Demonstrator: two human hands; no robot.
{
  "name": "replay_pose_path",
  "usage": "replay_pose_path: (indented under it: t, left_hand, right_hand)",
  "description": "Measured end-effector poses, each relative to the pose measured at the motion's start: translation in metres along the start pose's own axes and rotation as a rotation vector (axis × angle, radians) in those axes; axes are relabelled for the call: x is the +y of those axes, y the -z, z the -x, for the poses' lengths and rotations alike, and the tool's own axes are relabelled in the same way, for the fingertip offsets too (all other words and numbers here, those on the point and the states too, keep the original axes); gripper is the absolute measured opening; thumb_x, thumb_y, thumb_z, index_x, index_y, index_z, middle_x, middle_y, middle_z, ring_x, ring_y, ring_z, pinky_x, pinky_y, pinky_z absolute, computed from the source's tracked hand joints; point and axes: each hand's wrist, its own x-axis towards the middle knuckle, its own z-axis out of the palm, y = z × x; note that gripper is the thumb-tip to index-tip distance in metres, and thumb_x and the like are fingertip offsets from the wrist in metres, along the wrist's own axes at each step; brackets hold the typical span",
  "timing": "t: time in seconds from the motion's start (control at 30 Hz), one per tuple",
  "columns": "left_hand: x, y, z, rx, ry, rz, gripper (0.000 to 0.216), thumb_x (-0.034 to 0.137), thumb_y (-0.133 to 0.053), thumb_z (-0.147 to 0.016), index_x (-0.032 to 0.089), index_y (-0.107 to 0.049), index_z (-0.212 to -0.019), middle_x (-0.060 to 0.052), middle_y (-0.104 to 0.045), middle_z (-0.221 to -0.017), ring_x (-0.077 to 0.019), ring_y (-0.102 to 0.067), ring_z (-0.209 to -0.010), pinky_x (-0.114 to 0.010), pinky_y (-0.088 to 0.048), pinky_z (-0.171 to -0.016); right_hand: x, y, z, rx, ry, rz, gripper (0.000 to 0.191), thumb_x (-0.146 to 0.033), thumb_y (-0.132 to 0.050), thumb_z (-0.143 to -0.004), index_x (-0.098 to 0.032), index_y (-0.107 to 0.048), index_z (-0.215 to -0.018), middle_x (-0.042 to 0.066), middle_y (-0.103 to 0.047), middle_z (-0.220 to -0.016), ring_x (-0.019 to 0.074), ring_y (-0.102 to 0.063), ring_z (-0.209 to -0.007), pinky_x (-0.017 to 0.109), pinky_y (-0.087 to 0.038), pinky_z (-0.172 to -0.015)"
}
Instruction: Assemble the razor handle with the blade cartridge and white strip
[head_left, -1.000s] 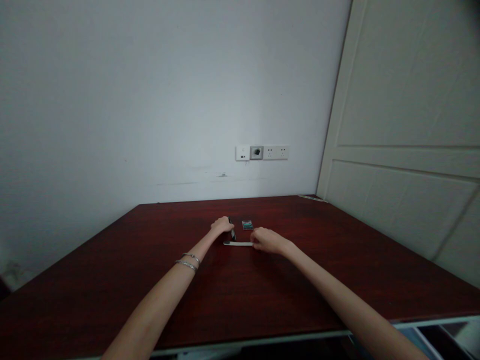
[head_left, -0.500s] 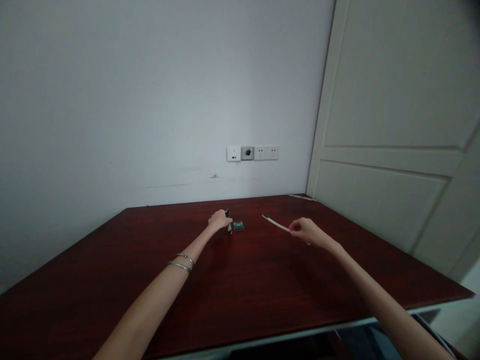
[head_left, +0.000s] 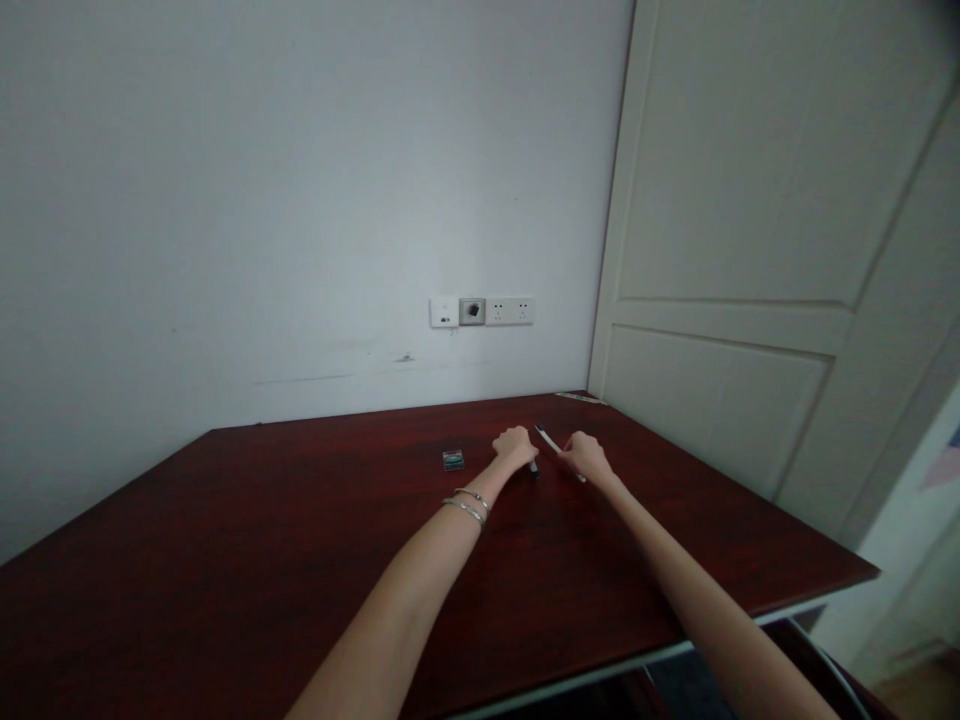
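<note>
My left hand [head_left: 514, 444] is closed around a short object with a whitish part and a black end [head_left: 534, 470], held over the table; most of it is hidden by the fingers. To its right, my right hand [head_left: 586, 456] pinches a slim white stick with a dark tip [head_left: 549, 437]. The stick slants, its dark tip pointing up and left toward the left hand, its other end showing below the fingers. The two things are close but apart. A small flat clear packet with something greenish inside [head_left: 453, 460] lies on the table, left of my left hand.
The dark red wooden table [head_left: 247, 540] reaches back to a pale wall with a row of sockets [head_left: 480, 312]. A white panelled door [head_left: 720, 330] stands along the right side. A small pale strip [head_left: 581, 398] lies at the back right corner.
My left hand has moved right, away from beside the clear packet and closer to my right hand, with its object still in it. The white stick is now tilted more steeply. The view has turned right.
</note>
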Motion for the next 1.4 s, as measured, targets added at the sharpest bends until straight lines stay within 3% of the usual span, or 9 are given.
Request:
replay_pose_path:
  t: [0.5,0.8,1.0,1.17,1.27,1.4]
  left_hand:
    - [0.016,-0.023,-0.007,0.005,0.065,0.037,0.037,0.032,-0.059,-0.073,0.015,-0.062,-0.106,-0.019,-0.062,-0.108,-0.0281,-0.058,-0.101,-0.035,-0.048,-0.078]
    - [0.015,-0.03,-0.006,0.023,0.046,0.059,0.041,0.042,-0.06,-0.071,0.017,-0.062,-0.104,-0.017,-0.063,-0.107,-0.0285,-0.059,-0.101,-0.036,-0.048,-0.078]
    - [0.008,-0.023,-0.005,-0.003,0.05,0.116,0.05,0.05,-0.063,-0.067,0.016,-0.061,-0.104,-0.018,-0.061,-0.11,-0.0285,-0.058,-0.102,-0.034,-0.047,-0.078]
    - [-0.031,0.005,-0.012,0.028,0.018,0.22,0.044,0.05,-0.063,-0.066,0.014,-0.064,-0.091,-0.016,-0.065,-0.101,-0.0275,-0.061,-0.093,-0.034,-0.047,-0.073]
    - [-0.075,0.028,-0.015,0.082,-0.152,0.27,0.035,0.047,-0.059,-0.07,0.015,-0.065,-0.082,-0.01,-0.067,-0.09,-0.0218,-0.061,-0.087,-0.03,-0.045,-0.075]
    - [-0.137,0.048,-0.01,0.016,-0.372,0.214,0.054,0.048,-0.072,-0.054,0.014,-0.062,-0.095,-0.009,-0.064,-0.094,-0.0212,-0.059,-0.086,-0.028,-0.045,-0.074]
  right_hand:
    - [0.012,-0.013,-0.005,-0.032,0.009,0.025,0.012,-0.022,-0.06,-0.069,-0.014,-0.063,-0.078,0.015,-0.067,-0.087,0.0251,-0.063,-0.083,0.027,-0.045,-0.066]
    - [0.015,-0.011,-0.007,0.001,0.028,0.028,0.021,-0.03,-0.054,-0.078,-0.013,-0.064,-0.084,0.015,-0.066,-0.089,0.0244,-0.063,-0.086,0.028,-0.044,-0.068]
    - [0.001,0.0,-0.002,0.001,0.024,0.036,0.026,-0.033,-0.049,-0.081,-0.014,-0.065,-0.088,0.015,-0.065,-0.091,0.0236,-0.062,-0.086,0.027,-0.043,-0.068]
    - [-0.025,0.001,0.009,0.082,0.199,0.09,0.028,-0.03,-0.042,-0.085,-0.016,-0.066,-0.092,0.013,-0.061,-0.1,0.0216,-0.058,-0.093,0.026,-0.042,-0.073]
    - [-0.046,-0.007,0.008,0.087,0.38,0.027,0.028,-0.023,-0.042,-0.085,-0.017,-0.064,-0.099,0.011,-0.059,-0.105,0.0195,-0.055,-0.098,0.025,-0.041,-0.079]
    - [-0.08,-0.029,-0.001,-0.058,0.643,-0.181,0.03,-0.015,-0.05,-0.077,-0.016,-0.064,-0.104,0.009,-0.061,-0.106,0.0186,-0.055,-0.099,0.026,-0.04,-0.088]
